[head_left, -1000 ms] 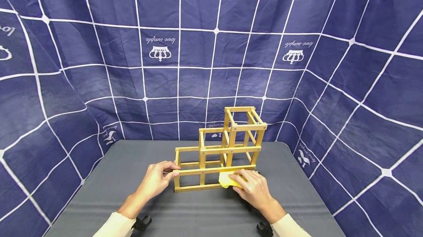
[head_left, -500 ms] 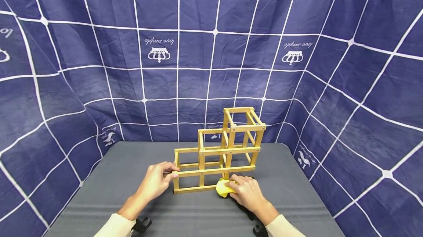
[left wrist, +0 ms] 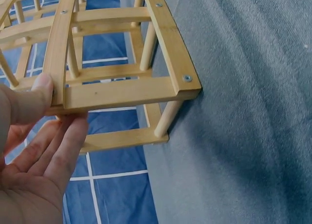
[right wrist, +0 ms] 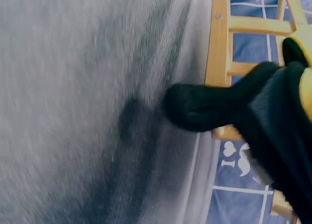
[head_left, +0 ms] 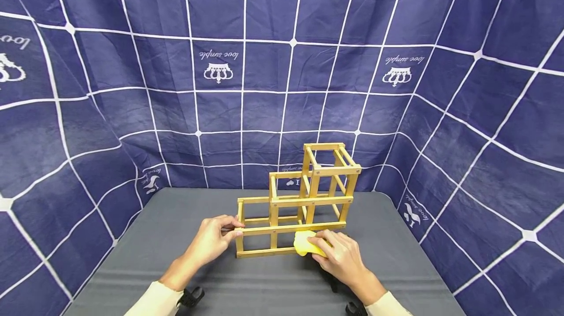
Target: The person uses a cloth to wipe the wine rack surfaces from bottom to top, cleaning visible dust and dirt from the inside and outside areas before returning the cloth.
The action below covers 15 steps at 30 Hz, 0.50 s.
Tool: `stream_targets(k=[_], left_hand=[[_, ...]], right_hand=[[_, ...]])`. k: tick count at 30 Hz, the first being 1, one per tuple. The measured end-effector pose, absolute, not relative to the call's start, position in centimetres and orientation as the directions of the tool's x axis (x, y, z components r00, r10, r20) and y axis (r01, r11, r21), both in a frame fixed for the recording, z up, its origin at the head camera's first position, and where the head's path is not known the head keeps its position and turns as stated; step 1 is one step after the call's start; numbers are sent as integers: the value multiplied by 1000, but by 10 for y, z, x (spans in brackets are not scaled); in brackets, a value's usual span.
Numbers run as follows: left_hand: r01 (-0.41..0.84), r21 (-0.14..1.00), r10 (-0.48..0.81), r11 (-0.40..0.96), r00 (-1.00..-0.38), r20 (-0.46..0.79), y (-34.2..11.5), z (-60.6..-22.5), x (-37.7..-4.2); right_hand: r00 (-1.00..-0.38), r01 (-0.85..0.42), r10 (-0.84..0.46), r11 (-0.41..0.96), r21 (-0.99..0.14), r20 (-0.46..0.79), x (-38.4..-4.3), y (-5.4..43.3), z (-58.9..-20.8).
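Note:
A stepped rack of light wooden bars [head_left: 291, 229] stands on the grey surface, its tallest part at the right. My left hand [head_left: 209, 240] pinches its front left corner; in the left wrist view the thumb [left wrist: 44, 87] lies on top of a rail and the fingers are underneath. My right hand [head_left: 341, 255] grips a soft, bright yellow thing [head_left: 304, 243] against the lower front of the rack, overlapping its bottom rail. The right wrist view shows black, soft-looking parts [right wrist: 268, 121] hanging with the yellow. The right palm hides much of it, and I cannot tell its kind.
Grey cloth [head_left: 260, 291] covers the surface under the rack. A blue curtain with white grid lines [head_left: 264, 71] rises behind and on both sides. A black strap [head_left: 191, 297] sits at the left wrist, another [head_left: 354, 309] at the right.
My right hand dipped left and toward me half a second ago, and is now back up and right with the yellow thing against the lower front. The left hand keeps its hold.

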<state>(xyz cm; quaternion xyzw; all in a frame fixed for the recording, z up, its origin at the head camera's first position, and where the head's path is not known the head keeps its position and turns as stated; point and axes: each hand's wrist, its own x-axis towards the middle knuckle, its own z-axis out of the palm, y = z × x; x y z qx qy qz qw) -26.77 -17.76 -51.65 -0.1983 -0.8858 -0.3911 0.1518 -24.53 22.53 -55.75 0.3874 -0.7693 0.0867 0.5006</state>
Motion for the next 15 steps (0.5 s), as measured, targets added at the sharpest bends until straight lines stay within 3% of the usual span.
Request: stream_targets(k=[3,5,8,11,15], left_hand=[[493,648,261,580,-866,426,-181,-516,-268],[517,649,282,559,-854,437,-182,-515,-270],[542,649,301,534,-839,453,-185,-516,-272],[542,652,302,529,-839,452,-188,-516,-273],[523,667,298,531,-852,430,-188,-517,-270]], right_hand=[[-89,-706,-475,650,281,875,-244,221,-554],[-54,-700,-445,656,284,894,-245,215,-552],[-88,-680,-430,685,261,899,-248,204,-550],[-165,-657,-452,713,244,877,-250,187,-553],[-200,-666,-483,705,243,853,-251,158,-559]])
